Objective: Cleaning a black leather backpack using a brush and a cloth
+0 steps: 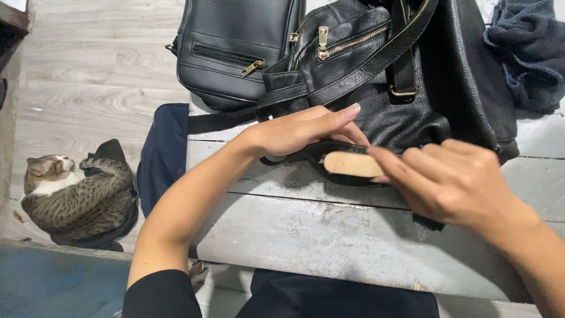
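Our left hand point(300, 132) lies flat, fingers loosely closed over a black strap point(338, 154) of the leather bag point(388, 112), pinning it to the grey wooden counter point(329, 235) so it can't slide. Our right hand point(453, 179) has a closed grip on a wooden-backed brush point(352, 164) laid right on that strap. A tabby cat point(76, 197) sits on the floor nearby.

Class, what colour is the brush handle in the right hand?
Pale tan wood, seen in the head view.
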